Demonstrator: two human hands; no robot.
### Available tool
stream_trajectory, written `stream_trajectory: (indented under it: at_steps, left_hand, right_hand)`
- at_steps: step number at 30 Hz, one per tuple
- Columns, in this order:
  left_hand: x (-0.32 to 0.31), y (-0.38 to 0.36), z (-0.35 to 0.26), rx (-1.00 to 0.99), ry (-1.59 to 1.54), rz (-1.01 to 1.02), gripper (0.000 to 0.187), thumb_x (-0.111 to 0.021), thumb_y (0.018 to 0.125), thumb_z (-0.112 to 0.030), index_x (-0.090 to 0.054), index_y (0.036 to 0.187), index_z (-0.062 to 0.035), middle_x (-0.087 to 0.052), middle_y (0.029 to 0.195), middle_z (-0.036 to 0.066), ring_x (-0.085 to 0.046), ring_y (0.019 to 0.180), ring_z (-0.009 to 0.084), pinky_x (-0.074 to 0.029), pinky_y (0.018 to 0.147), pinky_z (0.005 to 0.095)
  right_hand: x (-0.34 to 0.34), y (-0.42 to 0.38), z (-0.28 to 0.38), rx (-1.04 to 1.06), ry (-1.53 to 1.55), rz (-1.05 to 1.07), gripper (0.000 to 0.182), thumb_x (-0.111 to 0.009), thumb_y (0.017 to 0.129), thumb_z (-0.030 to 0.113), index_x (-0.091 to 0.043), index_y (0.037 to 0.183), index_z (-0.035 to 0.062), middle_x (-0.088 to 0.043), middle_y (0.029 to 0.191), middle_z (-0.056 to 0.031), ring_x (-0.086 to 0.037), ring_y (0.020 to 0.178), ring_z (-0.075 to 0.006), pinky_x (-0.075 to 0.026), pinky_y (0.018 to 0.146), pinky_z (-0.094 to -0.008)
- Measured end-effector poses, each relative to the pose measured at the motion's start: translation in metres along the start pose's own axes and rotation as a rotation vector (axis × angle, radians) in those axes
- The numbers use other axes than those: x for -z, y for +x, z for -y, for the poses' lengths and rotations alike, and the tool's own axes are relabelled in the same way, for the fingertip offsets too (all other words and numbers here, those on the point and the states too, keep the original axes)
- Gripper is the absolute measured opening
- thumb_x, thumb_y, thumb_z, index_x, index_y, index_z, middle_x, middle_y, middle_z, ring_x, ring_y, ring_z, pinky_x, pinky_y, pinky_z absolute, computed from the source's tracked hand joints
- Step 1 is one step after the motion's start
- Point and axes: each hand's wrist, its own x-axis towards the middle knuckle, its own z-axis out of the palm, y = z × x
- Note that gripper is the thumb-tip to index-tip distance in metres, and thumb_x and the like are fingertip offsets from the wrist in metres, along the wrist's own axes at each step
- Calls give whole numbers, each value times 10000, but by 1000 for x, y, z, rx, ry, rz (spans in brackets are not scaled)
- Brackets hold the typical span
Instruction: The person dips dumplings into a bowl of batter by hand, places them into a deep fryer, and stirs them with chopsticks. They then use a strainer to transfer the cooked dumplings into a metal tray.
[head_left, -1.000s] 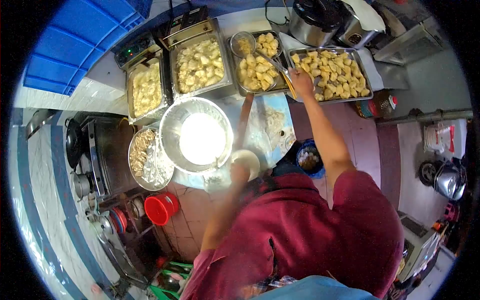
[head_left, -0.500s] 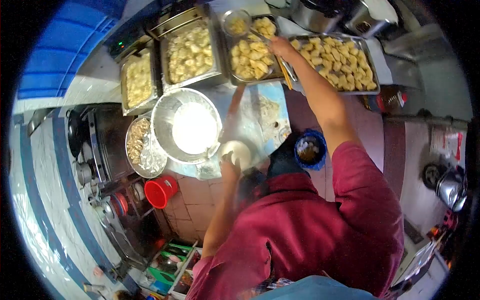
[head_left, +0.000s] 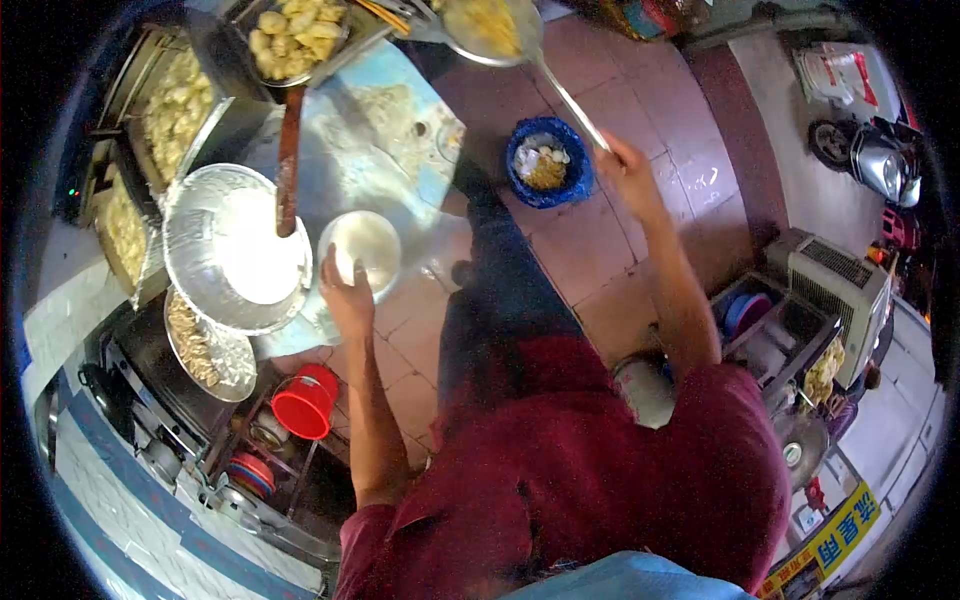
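My right hand (head_left: 625,170) is closed round the long handle of a metal strainer (head_left: 490,35), which holds yellow fried bits over the floor near the top edge. My left hand (head_left: 347,295) grips the rim of a whitish bowl (head_left: 370,240) with its thumb over the edge. Left of that bowl stands a large metal pot (head_left: 185,245) of white batter, with a brown wooden stick (head_left: 288,160) reaching to it. Below the strainer, a bin lined with a blue bag (head_left: 590,180) contains scraps.
Golden pieces fill a pan (head_left: 298,40) at the top, and fryers (head_left: 180,100) bubble at the left. A plate of brown strips (head_left: 205,350) sits by the pot. A red bucket (head_left: 305,400) and a shelf rack (head_left: 780,335) flank me.
The view has turned to the right. My right hand has swung from the trays of fried pieces out over the floor with the strainer. My left hand stays on the bowl.
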Motion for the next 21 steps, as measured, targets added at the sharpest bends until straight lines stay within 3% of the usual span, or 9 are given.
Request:
stream_trajectory:
  at_steps: [3, 5, 7, 9, 13, 15, 16, 19, 21]
  left_hand:
    - [-12, -4, 3, -71, -30, -45, 527, -633, 942, -154, -463, 1429, -44, -491, 1393, 266, -482, 1279, 420, -405, 1062, 484]
    - [-15, -3, -4, -43, -8, -31, 551, -642, 935, -149, -446, 1440, -50, -460, 1415, 262, -464, 1292, 425, -397, 1071, 489]
    - [-17, -2, -12, -99, 129, -5, 581, -642, 930, -143, -419, 1455, -35, -438, 1427, 269, -434, 1317, 433, -391, 1082, 497]
    - [-21, -1, -10, -160, 145, 0, 594, -638, 933, -153, -404, 1463, -24, -421, 1447, 272, -424, 1327, 435, -385, 1090, 500]
    - [-18, 0, -15, -152, 129, -9, 603, -627, 941, -160, -384, 1475, -24, -395, 1472, 277, -405, 1350, 434, -367, 1108, 500]
    - [-19, 1, -14, -169, 82, -86, 603, -626, 941, -159, -383, 1477, -30, -388, 1479, 276, -395, 1362, 431, -360, 1116, 501]
    - [-22, 2, -8, -199, 37, -122, 592, -632, 937, -150, -398, 1469, -40, -375, 1494, 275, -403, 1362, 428, -359, 1118, 499]
    - [-12, 7, 6, -68, 231, 83, 564, -657, 926, -159, -445, 1435, -42, -426, 1454, 291, -436, 1328, 449, -372, 1106, 495]
    - [9, 5, -11, -109, 122, -17, 537, -659, 924, -180, -478, 1409, -35, -465, 1421, 283, -439, 1317, 455, -379, 1097, 499]
  right_hand:
    - [-8, -68, -144, 68, -531, -259, 451, -594, 936, 63, -578, 1380, 144, -645, 924, -82, -604, 718, -155, -479, 612, -291]
    - [-24, -85, -249, -25, -851, -273, 537, -583, 894, 18, -554, 1405, 181, -651, 979, -142, -642, 806, -243, -518, 682, -364]
    - [-46, -90, -328, -367, -1144, -208, 606, -572, 857, -11, -531, 1424, 199, -640, 1056, -181, -649, 917, -307, -531, 751, -420]
    - [-56, -84, -370, -437, -1193, -207, 644, -576, 830, -10, -521, 1431, 214, -620, 1105, -185, -626, 986, -324, -525, 778, -445]
    - [-48, -101, -355, -420, -1141, -78, 684, -608, 818, 24, -480, 1459, 228, -583, 1202, -217, -609, 1058, -348, -531, 822, -459]
    - [-42, -119, -390, -40, -1243, -265, 724, -628, 828, 61, -416, 1496, 239, -580, 1239, -221, -611, 1081, -352, -538, 864, -448]
    - [-32, -121, -380, -34, -1204, -284, 688, -620, 844, 70, -427, 1487, 220, -585, 1229, -212, -608, 1073, -338, -534, 860, -439]
    - [-17, -110, -288, -164, -949, -420, 586, -595, 892, 100, -460, 1458, 165, -598, 1199, -186, -601, 1049, -297, -522, 846, -411]
    - [-14, -99, -221, -188, -751, -542, 524, -579, 925, 119, -481, 1439, 129, -607, 1180, -168, -597, 1033, -269, -514, 837, -392]
